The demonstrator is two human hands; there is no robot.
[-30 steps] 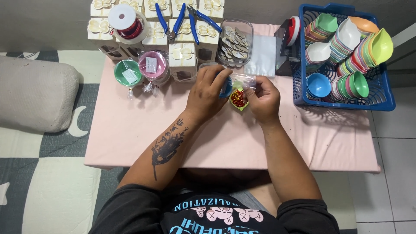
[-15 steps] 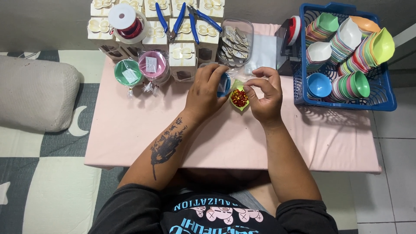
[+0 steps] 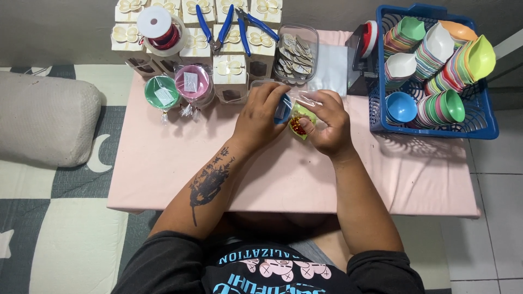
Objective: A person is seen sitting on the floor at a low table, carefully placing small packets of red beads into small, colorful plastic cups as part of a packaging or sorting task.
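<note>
While both forearms reach out over the pink counter (image 3: 163,163), the left hand (image 3: 260,115) and right hand (image 3: 328,122) meet near its middle around a small green dish (image 3: 303,117) that holds red and gold beads (image 3: 297,126). The left hand curls partly closed, its fingertips pinching a small blue piece (image 3: 283,108) at the dish's left edge. The right hand is also curled, thumb and fingers pinching crinkled clear plastic wrap (image 3: 305,99) that lies over the dish's far side; the dish sits just above the counter between the two palms, though whether it rests on the cloth I cannot tell. Beyond the hands, along the far edge, stand cream gift boxes (image 3: 229,76) with bow trims, with blue-handled pliers (image 3: 226,24) lying across them and a spool of red ribbon (image 3: 158,27) on top at the left. Two wrapped bowls, green (image 3: 162,91) and pink (image 3: 192,83), sit before the boxes. A clear tub of tags (image 3: 294,51) stands just beyond the hands. At the right, a blue basket (image 3: 485,128) carries stacks of coloured dishes (image 3: 436,106).
</note>
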